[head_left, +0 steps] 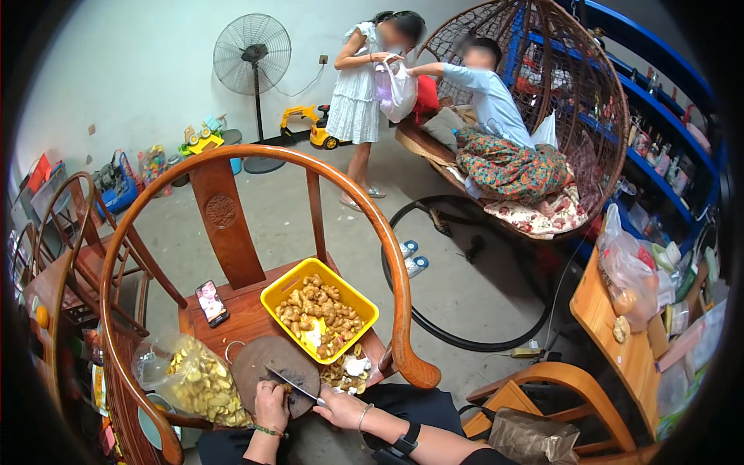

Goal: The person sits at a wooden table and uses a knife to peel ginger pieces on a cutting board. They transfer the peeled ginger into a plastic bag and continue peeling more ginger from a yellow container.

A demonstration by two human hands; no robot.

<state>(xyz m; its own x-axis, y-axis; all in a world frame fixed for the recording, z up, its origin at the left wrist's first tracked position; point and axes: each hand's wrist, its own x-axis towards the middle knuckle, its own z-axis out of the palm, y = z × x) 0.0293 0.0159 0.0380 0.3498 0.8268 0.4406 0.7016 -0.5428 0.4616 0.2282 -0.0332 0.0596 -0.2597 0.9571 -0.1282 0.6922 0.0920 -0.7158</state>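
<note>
My right hand (341,408) grips a knife (297,388), its blade lying across a round wooden chopping board (257,363). On the board, beside the blade, my left hand (271,404) has its fingers curled over a small piece of ginger, mostly hidden under them. A clear plastic bag (203,380) full of yellow ginger slices sits just left of the board. Behind the board, a yellow plastic basket (367,316) holds whole ginger roots (319,304). Ginger scraps (341,375) and something white lie between basket and my right wrist.
All this rests on a wooden armchair's seat (256,319), its curved rail (341,164) arching around. A phone (211,302) lies on the seat. Beyond, one person (356,101) stands with a bag; another sits in a wicker chair (612,85). A black hose (434,333) coils on the floor.
</note>
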